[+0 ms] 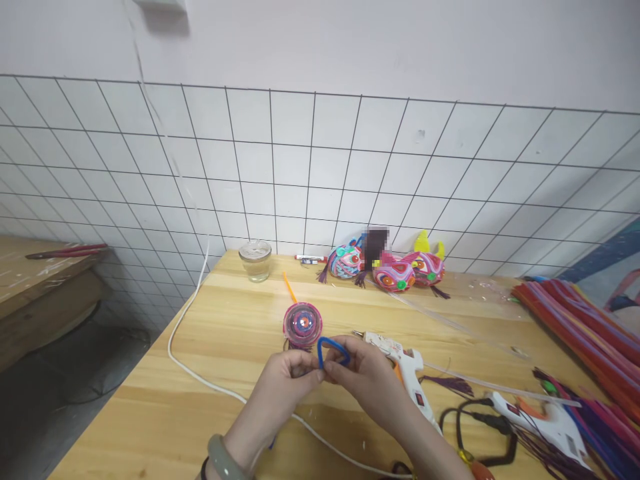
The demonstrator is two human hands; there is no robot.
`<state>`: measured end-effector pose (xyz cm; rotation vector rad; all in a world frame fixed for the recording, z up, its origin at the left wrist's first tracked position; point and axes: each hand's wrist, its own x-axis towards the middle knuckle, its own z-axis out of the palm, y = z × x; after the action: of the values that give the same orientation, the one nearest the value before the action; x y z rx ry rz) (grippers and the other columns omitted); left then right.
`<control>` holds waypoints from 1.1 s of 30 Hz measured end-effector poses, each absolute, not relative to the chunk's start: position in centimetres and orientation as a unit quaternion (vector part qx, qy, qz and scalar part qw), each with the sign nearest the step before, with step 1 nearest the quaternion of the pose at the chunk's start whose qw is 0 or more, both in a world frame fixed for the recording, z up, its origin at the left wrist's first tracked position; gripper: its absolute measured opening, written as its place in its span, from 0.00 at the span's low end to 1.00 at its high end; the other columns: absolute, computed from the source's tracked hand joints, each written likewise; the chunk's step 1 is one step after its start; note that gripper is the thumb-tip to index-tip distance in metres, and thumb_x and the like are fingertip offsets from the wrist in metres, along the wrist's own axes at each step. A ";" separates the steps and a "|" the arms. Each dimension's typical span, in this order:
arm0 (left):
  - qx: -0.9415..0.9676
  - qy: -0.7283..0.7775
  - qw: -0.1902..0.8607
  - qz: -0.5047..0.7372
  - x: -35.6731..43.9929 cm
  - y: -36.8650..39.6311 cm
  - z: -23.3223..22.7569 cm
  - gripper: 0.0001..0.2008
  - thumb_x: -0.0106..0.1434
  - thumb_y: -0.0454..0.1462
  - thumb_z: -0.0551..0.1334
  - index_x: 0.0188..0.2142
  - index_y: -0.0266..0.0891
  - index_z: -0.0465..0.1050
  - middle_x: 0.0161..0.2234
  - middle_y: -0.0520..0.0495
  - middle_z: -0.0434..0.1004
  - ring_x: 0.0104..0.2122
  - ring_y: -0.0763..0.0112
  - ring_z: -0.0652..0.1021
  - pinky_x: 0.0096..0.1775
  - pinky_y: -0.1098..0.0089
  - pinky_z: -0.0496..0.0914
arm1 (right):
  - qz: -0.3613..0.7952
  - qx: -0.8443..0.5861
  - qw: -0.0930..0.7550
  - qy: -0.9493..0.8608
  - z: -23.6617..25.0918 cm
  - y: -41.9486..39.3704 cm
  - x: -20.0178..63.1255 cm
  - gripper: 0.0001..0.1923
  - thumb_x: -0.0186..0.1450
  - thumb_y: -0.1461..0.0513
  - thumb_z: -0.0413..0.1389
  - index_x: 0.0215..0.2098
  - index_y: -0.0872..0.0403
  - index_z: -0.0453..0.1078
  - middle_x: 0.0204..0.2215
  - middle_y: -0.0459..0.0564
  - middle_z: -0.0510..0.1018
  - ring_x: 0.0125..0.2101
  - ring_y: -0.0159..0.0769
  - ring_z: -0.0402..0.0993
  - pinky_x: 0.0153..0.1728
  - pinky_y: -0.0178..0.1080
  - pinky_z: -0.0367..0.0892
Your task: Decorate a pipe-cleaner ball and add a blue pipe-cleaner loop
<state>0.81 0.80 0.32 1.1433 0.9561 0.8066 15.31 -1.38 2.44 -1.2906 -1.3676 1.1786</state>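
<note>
A blue pipe cleaner, bent into a small pointed loop, is pinched between both my hands above the wooden table. My left hand grips its lower end between thumb and forefinger. On the other side, my right hand pinches the loop with thumb and fingers, and the fingertips of both hands nearly meet. Just beyond lies a round pink and purple disc with coloured rings, an orange stick showing behind it. A white glue gun lies beside my right hand, partly hidden by the forearm.
Colourful ornaments with tassels sit along the tiled wall, near a glass cup. A second glue gun and bundles of red and purple pipe cleaners lie at right. A white cable crosses the table under my forearms.
</note>
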 end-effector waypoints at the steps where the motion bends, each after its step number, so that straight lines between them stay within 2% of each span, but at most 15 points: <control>1: 0.502 0.426 0.663 0.355 0.8 0.8 0.2 0.06 0.46 0.38 0.66 0.22 0.35 0.75 0.17 0.54 0.69 0.19 0.78 0.62 0.23 0.75 0.54 | 0.475 -0.521 0.443 -0.555 2.4 -1.4 15.3 0.02 0.54 0.66 0.55 0.25 0.54 0.69 0.20 0.42 0.68 0.24 0.31 0.65 0.27 0.33 0.63; 10: 0.436 0.463 0.684 0.358 0.9 0.5 1.3 0.12 0.41 0.42 0.68 0.21 0.35 0.73 0.14 0.58 0.61 0.13 0.83 0.54 0.17 0.75 0.47 | 0.532 -0.499 0.455 -0.511 2.9 -1.4 15.6 0.05 0.52 0.65 0.58 0.29 0.54 0.70 0.23 0.42 0.72 0.26 0.31 0.70 0.31 0.34 0.66; 14: 0.419 0.457 0.694 0.365 0.8 0.5 1.6 0.11 0.41 0.41 0.69 0.20 0.35 0.72 0.14 0.58 0.60 0.13 0.83 0.54 0.17 0.75 0.46 | 0.524 -0.514 0.452 -0.508 3.3 -1.4 15.8 0.10 0.55 0.58 0.58 0.32 0.55 0.72 0.21 0.43 0.74 0.23 0.30 0.71 0.28 0.34 0.68; 18: 0.424 0.444 0.709 0.346 0.6 0.5 1.6 0.12 0.42 0.41 0.69 0.20 0.35 0.72 0.15 0.57 0.62 0.14 0.84 0.53 0.17 0.75 0.44 | 0.528 -0.522 0.447 -0.499 3.5 -1.4 15.9 0.14 0.57 0.53 0.56 0.34 0.55 0.73 0.26 0.46 0.77 0.24 0.31 0.72 0.29 0.35 0.68; 24: 0.446 0.442 0.705 0.328 0.8 0.3 1.4 0.12 0.44 0.42 0.67 0.22 0.34 0.72 0.15 0.57 0.62 0.13 0.83 0.55 0.16 0.76 0.47 | 0.487 -0.531 0.415 -0.555 2.7 -1.6 15.7 0.06 0.56 0.61 0.57 0.30 0.56 0.71 0.18 0.41 0.69 0.20 0.28 0.65 0.21 0.30 0.60; 33: 0.455 0.443 0.700 0.327 1.1 0.2 1.5 0.09 0.45 0.39 0.67 0.23 0.35 0.74 0.15 0.56 0.66 0.12 0.85 0.53 0.16 0.76 0.47 | 0.465 -0.546 0.395 -0.574 2.7 -1.6 15.5 0.06 0.56 0.61 0.56 0.24 0.56 0.67 0.17 0.40 0.63 0.21 0.29 0.60 0.22 0.32 0.54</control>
<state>1.08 0.25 1.53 1.0133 0.9874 0.7274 15.53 -1.60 2.72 -1.3855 -1.4550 1.1797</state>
